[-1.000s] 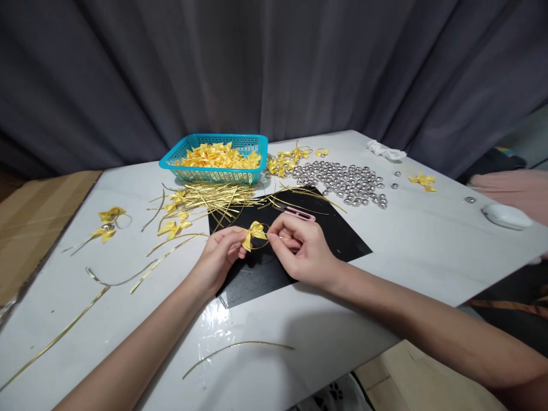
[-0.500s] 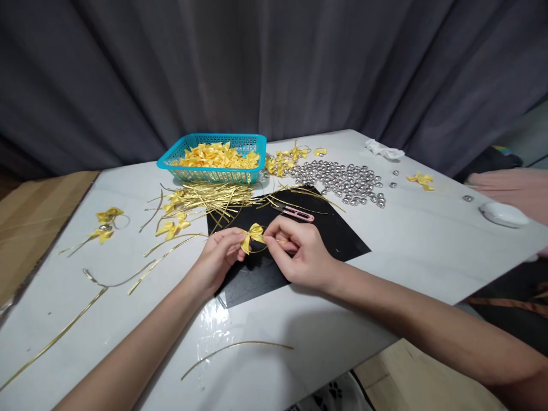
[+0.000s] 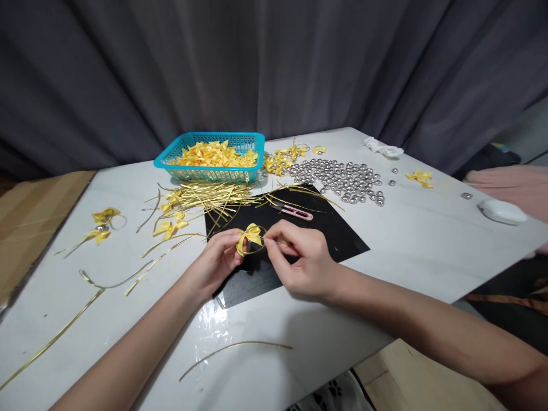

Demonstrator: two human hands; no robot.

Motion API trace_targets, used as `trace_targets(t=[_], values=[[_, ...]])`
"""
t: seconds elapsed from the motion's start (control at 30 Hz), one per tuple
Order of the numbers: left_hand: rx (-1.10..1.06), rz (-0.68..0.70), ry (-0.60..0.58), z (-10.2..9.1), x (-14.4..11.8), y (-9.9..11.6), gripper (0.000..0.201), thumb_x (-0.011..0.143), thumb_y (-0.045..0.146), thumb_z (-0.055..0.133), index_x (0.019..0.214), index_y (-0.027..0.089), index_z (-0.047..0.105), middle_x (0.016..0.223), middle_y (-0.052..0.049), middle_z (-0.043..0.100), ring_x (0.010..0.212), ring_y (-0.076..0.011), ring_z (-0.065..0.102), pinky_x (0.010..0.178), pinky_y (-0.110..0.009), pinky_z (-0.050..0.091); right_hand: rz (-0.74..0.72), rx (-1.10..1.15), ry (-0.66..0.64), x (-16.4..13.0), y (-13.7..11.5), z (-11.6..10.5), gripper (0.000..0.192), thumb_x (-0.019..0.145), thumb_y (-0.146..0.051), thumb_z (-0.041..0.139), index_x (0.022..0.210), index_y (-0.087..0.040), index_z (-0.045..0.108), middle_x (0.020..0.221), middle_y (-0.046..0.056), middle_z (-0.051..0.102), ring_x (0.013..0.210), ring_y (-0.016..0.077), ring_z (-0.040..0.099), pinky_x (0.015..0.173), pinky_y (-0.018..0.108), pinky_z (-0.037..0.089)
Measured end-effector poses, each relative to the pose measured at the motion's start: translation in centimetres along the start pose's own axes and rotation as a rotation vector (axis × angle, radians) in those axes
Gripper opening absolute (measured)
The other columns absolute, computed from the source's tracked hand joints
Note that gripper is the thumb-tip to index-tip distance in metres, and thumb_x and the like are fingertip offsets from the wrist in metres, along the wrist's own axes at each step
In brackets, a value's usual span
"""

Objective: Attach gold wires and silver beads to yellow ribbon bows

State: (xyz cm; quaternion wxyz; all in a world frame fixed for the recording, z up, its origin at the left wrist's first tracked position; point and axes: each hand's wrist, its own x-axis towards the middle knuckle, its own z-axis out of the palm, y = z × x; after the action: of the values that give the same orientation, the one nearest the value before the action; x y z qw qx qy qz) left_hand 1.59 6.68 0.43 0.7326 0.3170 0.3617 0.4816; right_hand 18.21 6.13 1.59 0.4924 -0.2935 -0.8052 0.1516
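Note:
A yellow ribbon bow [image 3: 250, 235] is pinched between the thumb and fingers of my left hand [image 3: 222, 255]. From the bow a thin gold twist tie [image 3: 262, 244] curves round in a loop. My right hand [image 3: 301, 254], just to the right, has its thumb and forefinger closed on the tie. Both hands are above a black mat [image 3: 274, 275]. Behind my right hand lies a pink-handled cutter [image 3: 291, 212].
A blue basket [image 3: 209, 165] of yellow bows stands at the back. Gold ties [image 3: 214, 196] lie in front of it. Silver beads [image 3: 342, 180] are spread right of centre. A white dish-like object [image 3: 502, 211] sits near the right edge, close to a person's pink clothing [image 3: 511, 185].
The bow has shifted slightly left and turned in my left hand. My right hand has dropped a little, and more of the tie loop shows between the hands.

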Motion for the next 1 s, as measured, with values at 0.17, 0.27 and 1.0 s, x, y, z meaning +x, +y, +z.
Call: trace_targets(t=[0.17, 0.27, 1.0], values=[[-0.004, -0.01, 0.002, 0.0, -0.06, 0.07, 0.012, 0.062, 0.017, 0.069, 0.056, 0.013, 0.059, 0.052, 0.002, 0.053, 0.046, -0.0032, 0.046, 0.042, -0.009, 0.04, -0.001, -0.014, 0.0, 0.01, -0.05, -0.07, 0.012, 0.08, -0.007, 0.047, 0.072, -0.016, 0.047, 0.052, -0.009, 0.024, 0.042, 0.0034, 0.028, 0.044, 0.017, 0.027], [-0.012, -0.019, 0.003, -0.05, -0.02, 0.07, 0.013, 0.062, 0.017, 0.07, 0.056, 0.012, 0.06, 0.053, 0.002, 0.054, 0.046, -0.0031, 0.047, 0.042, -0.009, 0.04, 0.001, -0.011, 0.003, 0.0, -0.04, -0.04, 0.012, 0.081, -0.008, 0.046, 0.073, -0.017, 0.047, 0.052, -0.009, 0.026, 0.042, 0.0037, 0.028, 0.044, 0.017, 0.027], [-0.116, -0.09, -0.062, 0.53, -0.58, 0.28, 0.019, 0.059, 0.016, 0.073, 0.053, 0.013, 0.056, 0.05, 0.004, 0.043, 0.046, -0.0029, 0.039, 0.042, -0.009, 0.039, -0.134, -0.135, 0.049, 0.04, -0.5, -0.33, 0.014, 0.08, -0.005, 0.046, 0.075, -0.016, 0.053, 0.059, -0.001, 0.054, 0.047, 0.0054, 0.042, 0.046, 0.019, 0.034]])
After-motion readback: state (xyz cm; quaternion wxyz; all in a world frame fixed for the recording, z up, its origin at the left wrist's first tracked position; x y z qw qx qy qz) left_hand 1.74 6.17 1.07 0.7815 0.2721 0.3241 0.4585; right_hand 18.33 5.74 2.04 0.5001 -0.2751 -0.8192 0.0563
